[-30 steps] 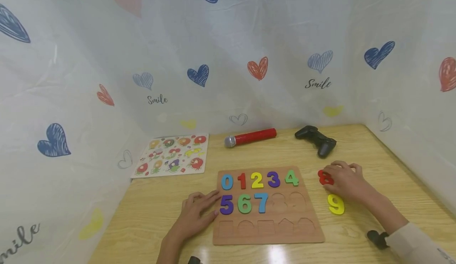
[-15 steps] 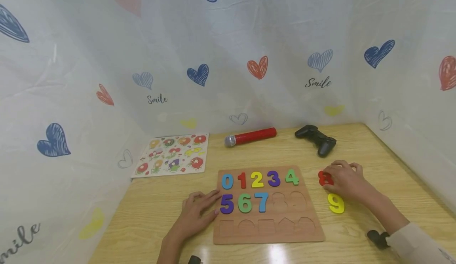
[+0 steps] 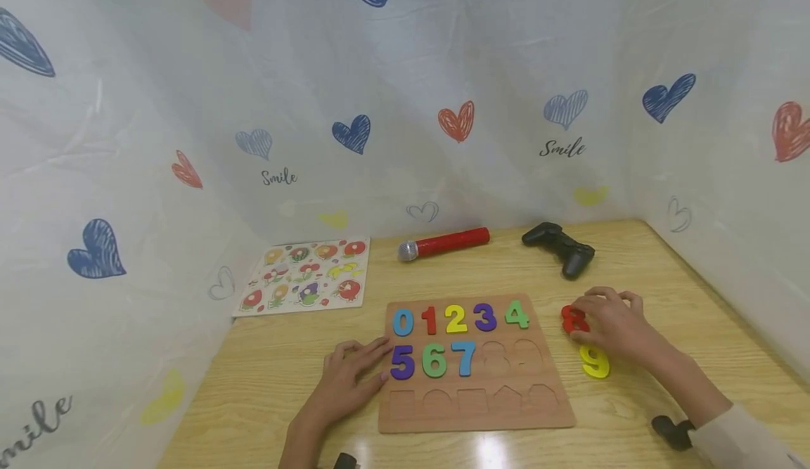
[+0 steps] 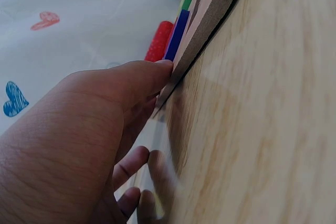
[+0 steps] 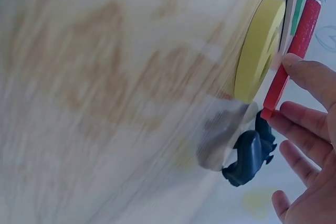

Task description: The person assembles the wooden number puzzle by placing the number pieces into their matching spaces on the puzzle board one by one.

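Note:
My right hand (image 3: 610,321) pinches a red number 8 (image 3: 572,319) between thumb and fingers, to the right of the wooden number board (image 3: 474,420). Just below it on the table lies a yellow number 9 (image 3: 595,361), its top partly covered by that hand. In the right wrist view the red 8 (image 5: 275,94) shows edge-on at the thumb tip. My left hand (image 3: 346,381) rests at the board's left edge, thumb and forefinger touching it beside the purple 5 (image 3: 402,362). Numbers 0 to 7 sit in the upper rows; two number recesses (image 3: 509,358) follow the blue 7 (image 3: 464,358).
Shape recesses (image 3: 473,402) line the board's bottom row. Behind the board lie a red microphone (image 3: 446,244) and a black game controller (image 3: 560,247). A fruit picture board (image 3: 306,275) is at the back left. A white curtain with hearts (image 3: 405,103) surrounds the table (image 3: 253,384).
My right hand, with the red 8, has shifted slightly left and toward me, now overlapping the top of the 9. My left hand stays at the board's edge.

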Demonstrator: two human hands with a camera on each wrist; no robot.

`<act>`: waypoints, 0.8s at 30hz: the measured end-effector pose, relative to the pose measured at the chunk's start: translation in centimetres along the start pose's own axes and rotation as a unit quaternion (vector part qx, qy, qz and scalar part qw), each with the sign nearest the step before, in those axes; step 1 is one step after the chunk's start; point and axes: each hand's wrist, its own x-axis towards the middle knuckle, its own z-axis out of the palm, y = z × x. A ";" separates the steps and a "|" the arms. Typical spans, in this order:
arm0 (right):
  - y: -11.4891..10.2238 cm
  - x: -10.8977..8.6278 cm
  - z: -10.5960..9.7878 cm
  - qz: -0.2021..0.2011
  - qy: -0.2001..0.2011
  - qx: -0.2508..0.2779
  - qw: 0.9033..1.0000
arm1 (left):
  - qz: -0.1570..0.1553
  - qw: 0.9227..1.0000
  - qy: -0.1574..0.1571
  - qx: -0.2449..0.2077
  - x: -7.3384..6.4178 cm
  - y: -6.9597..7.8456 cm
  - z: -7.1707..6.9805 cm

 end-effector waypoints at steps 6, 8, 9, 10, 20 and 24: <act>-1.0 -0.4 -0.4 -0.015 0.008 0.002 1.000 | 0.000 1.000 0.000 -0.001 0.0 0.0 0.0; -1.3 -0.4 -0.5 -0.022 0.011 0.001 1.000 | -0.002 1.000 -0.002 -0.001 -0.1 0.0 0.0; -1.5 -0.4 -0.5 -0.025 0.012 0.000 1.000 | -0.003 1.000 -0.002 -0.001 -0.1 0.0 0.0; -1.6 -0.4 -0.5 -0.029 0.014 0.000 0.999 | -0.003 1.000 -0.002 -0.001 -0.1 0.0 0.0; -2.8 -0.8 -0.3 -0.068 0.041 -0.009 0.997 | 0.006 1.000 0.010 0.003 -0.1 -0.1 0.1; -3.3 -1.0 -0.3 -0.076 0.044 -0.012 0.996 | 0.012 1.000 0.017 0.006 -0.1 -0.2 0.2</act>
